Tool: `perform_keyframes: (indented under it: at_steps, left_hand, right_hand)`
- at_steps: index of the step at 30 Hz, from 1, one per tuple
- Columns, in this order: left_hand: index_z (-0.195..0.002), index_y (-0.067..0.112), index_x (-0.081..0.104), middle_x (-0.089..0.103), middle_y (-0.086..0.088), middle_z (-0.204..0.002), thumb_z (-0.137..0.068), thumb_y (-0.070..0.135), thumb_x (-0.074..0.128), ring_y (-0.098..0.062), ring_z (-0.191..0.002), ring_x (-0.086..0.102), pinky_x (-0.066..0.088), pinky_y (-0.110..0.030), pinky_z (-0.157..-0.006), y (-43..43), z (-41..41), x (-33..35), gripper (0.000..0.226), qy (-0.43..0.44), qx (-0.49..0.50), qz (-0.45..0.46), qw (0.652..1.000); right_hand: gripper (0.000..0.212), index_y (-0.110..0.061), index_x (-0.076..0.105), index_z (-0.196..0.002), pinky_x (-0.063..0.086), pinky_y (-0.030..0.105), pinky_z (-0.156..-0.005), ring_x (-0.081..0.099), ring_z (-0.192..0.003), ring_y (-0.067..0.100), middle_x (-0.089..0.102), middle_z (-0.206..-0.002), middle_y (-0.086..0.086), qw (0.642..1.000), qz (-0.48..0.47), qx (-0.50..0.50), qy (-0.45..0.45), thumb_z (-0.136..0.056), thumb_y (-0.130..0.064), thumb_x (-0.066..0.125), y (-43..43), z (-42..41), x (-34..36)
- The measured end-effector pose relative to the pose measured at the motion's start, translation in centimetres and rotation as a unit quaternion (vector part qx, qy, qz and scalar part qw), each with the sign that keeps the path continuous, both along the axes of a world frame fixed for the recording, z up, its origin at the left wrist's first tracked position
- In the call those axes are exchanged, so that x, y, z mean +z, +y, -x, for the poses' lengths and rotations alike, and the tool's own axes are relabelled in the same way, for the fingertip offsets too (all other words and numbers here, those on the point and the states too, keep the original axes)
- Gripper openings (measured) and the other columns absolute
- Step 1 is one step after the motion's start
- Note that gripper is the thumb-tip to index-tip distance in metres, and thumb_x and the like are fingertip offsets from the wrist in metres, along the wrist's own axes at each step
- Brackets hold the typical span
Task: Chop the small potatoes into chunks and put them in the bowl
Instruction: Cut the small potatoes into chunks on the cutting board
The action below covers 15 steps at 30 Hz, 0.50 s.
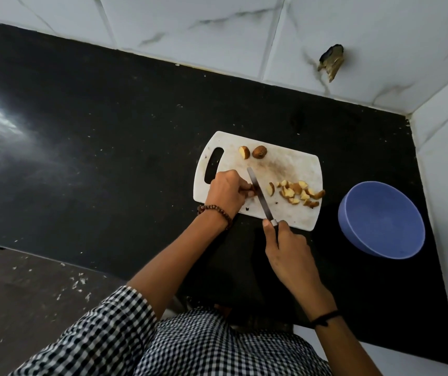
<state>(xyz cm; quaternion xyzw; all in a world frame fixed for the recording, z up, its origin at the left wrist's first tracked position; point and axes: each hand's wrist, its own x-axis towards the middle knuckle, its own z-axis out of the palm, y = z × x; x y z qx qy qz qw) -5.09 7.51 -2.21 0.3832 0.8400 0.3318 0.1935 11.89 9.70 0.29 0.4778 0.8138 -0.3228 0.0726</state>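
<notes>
A potato piece (252, 189) is pinned on the white cutting board (290, 161) by the left hand (225, 192), fingers curled over it. The knife (258, 195) is laid across it, its handle gripped by the right hand (285, 248). Chunks (298, 194) are heaped beside the blade; a half potato (244, 152) and a whole potato (259, 151) wait uncut. Nothing is seen in the blue bowl (385, 218), so about half is judged done.

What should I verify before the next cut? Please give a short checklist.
1. Left hand holds the potato piece on the cutting board: ok.
2. Right hand grips the knife: ok.
3. Left fingers clear of its blade: cannot tell, very close.
4. Cut chunks lie apart from the blade: ok.
5. Bowl stands beside the board, right side: ok.
</notes>
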Motion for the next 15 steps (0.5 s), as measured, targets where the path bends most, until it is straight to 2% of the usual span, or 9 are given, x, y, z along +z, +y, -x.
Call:
perform_keyframes:
  at_steps: [5,11,15]
  left_hand:
    - [-0.101,0.008,0.074,0.067,-0.002,-0.099,-0.084,0.011,0.071,-0.006,-0.084,0.058,0.049,-0.014,-0.081,0.12,-0.06,-0.20,0.018,0.007,-0.004,0.003,1.000]
    - [-0.098,0.006,0.074,0.065,-0.004,-0.100,-0.083,0.010,0.071,-0.014,-0.091,0.064,0.054,-0.024,-0.083,0.24,-0.01,-0.57,0.015,0.018,-0.008,-0.003,1.000]
    - [-0.098,0.006,0.073,0.064,-0.002,-0.101,-0.083,0.010,0.071,-0.010,-0.090,0.063,0.053,-0.020,-0.084,0.33,0.06,-0.66,0.016,0.009,-0.003,-0.002,1.000]
  right_hand:
    - [0.043,-0.016,0.050,-0.105,0.055,0.045,-0.074,0.065,-0.081,0.024,0.063,-0.086,0.005,0.999,-0.023,0.022,-0.011,-0.106,-0.051,0.026,0.19,0.33,-0.16]
    - [0.044,-0.018,0.051,-0.103,0.055,0.043,-0.071,0.063,-0.076,0.018,0.062,-0.082,0.003,1.000,-0.002,0.016,-0.007,-0.105,-0.053,0.025,0.31,0.52,-0.44]
    - [0.043,-0.016,0.049,-0.109,0.055,0.044,-0.074,0.063,-0.082,0.023,0.062,-0.088,0.004,0.998,-0.025,0.035,-0.036,-0.106,-0.049,0.023,0.31,0.87,-0.56]
